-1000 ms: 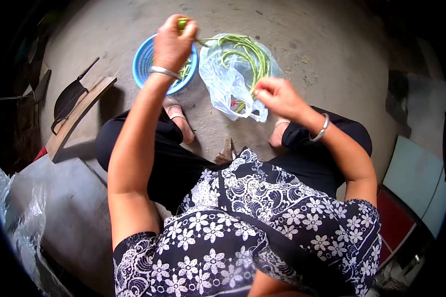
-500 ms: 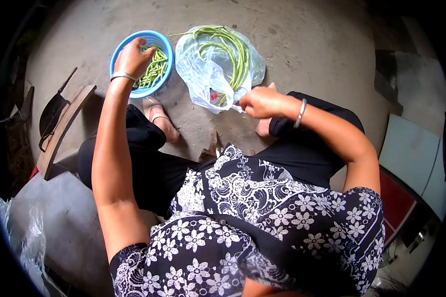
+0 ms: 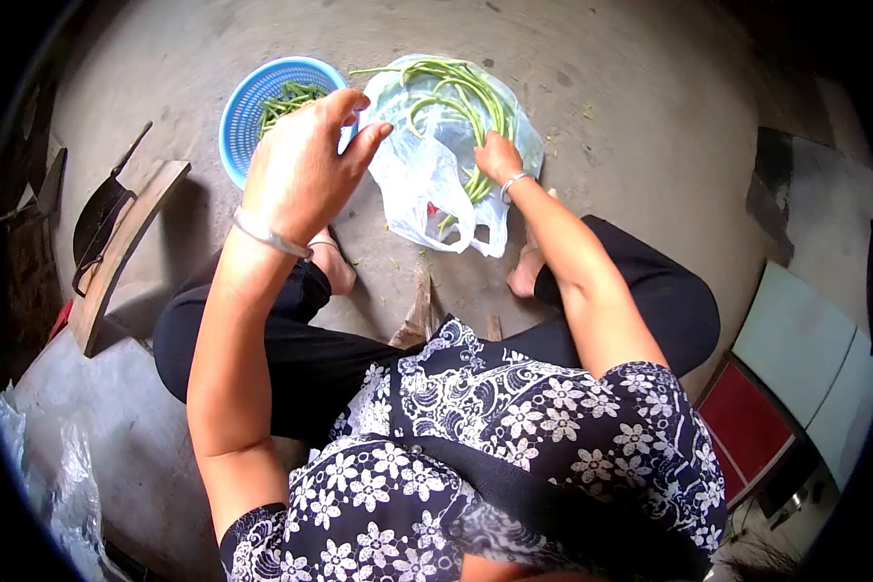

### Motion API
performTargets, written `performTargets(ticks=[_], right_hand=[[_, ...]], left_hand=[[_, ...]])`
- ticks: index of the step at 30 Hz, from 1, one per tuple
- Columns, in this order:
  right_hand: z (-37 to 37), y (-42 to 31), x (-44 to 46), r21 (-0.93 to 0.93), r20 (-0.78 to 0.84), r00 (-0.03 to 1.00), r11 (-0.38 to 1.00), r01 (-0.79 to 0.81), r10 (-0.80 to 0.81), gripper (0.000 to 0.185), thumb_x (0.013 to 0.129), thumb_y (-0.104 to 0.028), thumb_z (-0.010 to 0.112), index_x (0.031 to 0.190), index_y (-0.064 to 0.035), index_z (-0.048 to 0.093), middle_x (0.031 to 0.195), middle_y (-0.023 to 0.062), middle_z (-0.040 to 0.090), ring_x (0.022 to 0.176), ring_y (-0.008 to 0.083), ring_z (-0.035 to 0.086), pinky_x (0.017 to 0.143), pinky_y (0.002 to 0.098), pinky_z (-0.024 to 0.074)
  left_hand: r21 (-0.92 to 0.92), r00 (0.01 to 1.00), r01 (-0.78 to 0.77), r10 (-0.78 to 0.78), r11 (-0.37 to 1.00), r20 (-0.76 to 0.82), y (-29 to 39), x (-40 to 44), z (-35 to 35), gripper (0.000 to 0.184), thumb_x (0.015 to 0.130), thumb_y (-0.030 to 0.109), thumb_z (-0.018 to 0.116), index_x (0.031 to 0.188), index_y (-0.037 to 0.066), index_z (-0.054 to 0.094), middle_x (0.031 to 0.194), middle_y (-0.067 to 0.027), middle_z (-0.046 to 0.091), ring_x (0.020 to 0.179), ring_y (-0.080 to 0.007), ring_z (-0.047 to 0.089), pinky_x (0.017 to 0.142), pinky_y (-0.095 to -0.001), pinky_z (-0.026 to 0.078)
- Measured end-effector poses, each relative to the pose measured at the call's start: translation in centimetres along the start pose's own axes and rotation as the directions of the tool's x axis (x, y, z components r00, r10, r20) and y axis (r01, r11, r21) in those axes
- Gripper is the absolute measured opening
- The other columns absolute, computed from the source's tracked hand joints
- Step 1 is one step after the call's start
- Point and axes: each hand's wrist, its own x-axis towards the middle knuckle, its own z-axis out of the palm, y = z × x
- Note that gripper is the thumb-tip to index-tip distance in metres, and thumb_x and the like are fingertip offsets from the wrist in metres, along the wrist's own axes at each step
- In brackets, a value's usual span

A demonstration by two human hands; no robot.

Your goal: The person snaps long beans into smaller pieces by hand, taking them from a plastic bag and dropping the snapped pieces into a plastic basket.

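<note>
Visibly, your left hand [image 3: 306,160] is open by the basket [image 3: 234,116] (short beans [image 3: 286,98] inside); your right hand [image 3: 498,158] touches long beans [image 3: 490,94] on the bag [image 3: 398,179], grip indeterminable.

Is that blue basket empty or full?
Partly filled: the basket holds short green pieces, with bare wall showing; the left hand hides some.

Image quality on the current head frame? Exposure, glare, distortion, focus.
Head view: black vignette at the corners, strong fisheye bowing; left hand and forearm near blown out; glare streaks on bag; dark shadow beside board; beans fairly sharp.
</note>
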Motion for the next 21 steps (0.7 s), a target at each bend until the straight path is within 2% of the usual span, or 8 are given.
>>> performTargets(ticks=[2, 6, 10, 13, 17, 18, 19, 21], right_hand=[[0.5, -0.8, -0.3, 0.040, -0.015, 0.994, 0.994, -0.104, 0.105, 0.023, 0.076, -0.025, 0.059, 0.091, -0.0077, 0.062, 0.097, 0.0199, 0.062, 0.094, 0.0373, 0.058, 0.080, 0.0438, 0.0474], [-0.4, -1.4, -0.3, 0.117, 0.009, 0.999, 0.992, -0.036, 0.035, 0.019, 0.075, -0.024, 0.061, 0.085, -0.0088, 0.061, 0.092, 0.0177, 0.063, 0.087, 0.0370, 0.059, 0.073, 0.0440, 0.0473], [-5.2, -3.4, -2.1, 0.166, -0.096, 0.949, 0.935, 0.314, -0.301, 0.016, 0.077, -0.020, 0.058, 0.084, -0.0060, 0.059, 0.086, 0.0176, 0.061, 0.082, 0.0368, 0.058, 0.068, 0.0435, 0.0459], [-10.5, -5.5, -4.9, 0.159, -0.259, 0.780, 0.772, 0.616, -0.570, 0.014, 0.079, -0.018, 0.057, 0.086, -0.0054, 0.059, 0.085, 0.0173, 0.061, 0.080, 0.0362, 0.058, 0.068, 0.0424, 0.0458], [-17.0, -7.7, -8.9, 0.119, -0.243, 0.682, 0.677, 0.727, -0.690, 0.016, 0.081, -0.017, 0.057, 0.090, -0.0040, 0.060, 0.083, 0.0151, 0.062, 0.075, 0.0300, 0.060, 0.065, 0.0366, 0.0462], [-18.3, -8.1, -10.2, 0.164, -0.279, 0.664, 0.647, 0.744, -0.693, 0.016, 0.082, -0.016, 0.057, 0.091, -0.0036, 0.061, 0.082, 0.0146, 0.062, 0.071, 0.0260, 0.061, 0.062, 0.0336, 0.0463], [-19.6, -8.5, -11.1, 0.179, -0.276, 0.681, 0.659, 0.730, -0.679, 0.016, 0.082, -0.014, 0.057, 0.092, -0.0028, 0.062, 0.081, 0.0135, 0.063, 0.069, 0.0223, 0.062, 0.061, 0.0314, 0.0465], [-21.0, -8.5, -12.2, 0.370, -0.263, 0.747, 0.652, 0.662, -0.610, 0.015, 0.082, -0.013, 0.057, 0.091, -0.0016, 0.062, 0.076, 0.0115, 0.064, 0.069, 0.0196, 0.062, 0.060, 0.0300, 0.0464]], left_hand=[[-0.045, 0.999, 0.042, -0.042, 0.998, 0.009, 0.1, 0.1, -0.2, 0.031, 0.080, 0.028, 0.063, 0.097, 0.002, 0.061, 0.086, -0.0157, 0.065, 0.076, -0.0281, 0.064, 0.066, -0.0342, 0.050], [-0.160, 0.995, 0.097, -0.095, 0.982, 0.023, -0.3, 0.3, -0.6, 0.027, 0.081, 0.025, 0.063, 0.096, 0.002, 0.062, 0.087, -0.0157, 0.065, 0.076, -0.0279, 0.065, 0.067, -0.0331, 0.051], [-0.196, 0.997, 0.073, -0.075, 0.978, -0.003, -0.7, 0.5, -0.7, 0.024, 0.081, 0.022, 0.062, 0.094, 0.002, 0.062, 0.087, -0.0157, 0.065, 0.076, -0.0279, 0.065, 0.067, -0.0329, 0.051], [-0.163, 0.995, 0.098, -0.099, 0.982, 0.006, -1.3, 0.7, -0.3, 0.023, 0.080, 0.019, 0.062, 0.096, 0.003, 0.062, 0.089, -0.0158, 0.065, 0.079, -0.0282, 0.065, 0.070, -0.0338, 0.050], [0.074, 0.999, -0.028, 0.032, 0.997, -0.041, -2.4, 0.6, 1.2, 0.041, 0.079, 0.025, 0.064, 0.110, 0.001, 0.053, 0.098, -0.0220, 0.061, 0.090, -0.0338, 0.060, 0.077, -0.0386, 0.047], [-0.032, 0.971, 0.121, -0.111, 0.992, 0.212, 0.0, 0.6, -0.7, 0.047, 0.083, 0.026, 0.062, 0.120, 0.000, 0.048, 0.112, -0.0229, 0.056, 0.104, -0.0326, 0.056, 0.086, -0.0379, 0.046], [-0.048, 0.988, 0.036, -0.028, 0.998, 0.155, -0.6, 0.6, 0.1, 0.039, 0.086, 0.024, 0.059, 0.114, -0.001, 0.051, 0.103, -0.0190, 0.061, 0.094, -0.0277, 0.060, 0.077, -0.0334, 0.050], [-0.395, 0.900, 0.242, -0.053, 0.886, 0.432, -0.5, 1.0, 0.2, 0.029, 0.089, 0.024, 0.054, 0.105, 0.000, 0.054, 0.090, -0.0112, 0.063, 0.073, -0.0162, 0.060, 0.059, -0.0255, 0.049]])
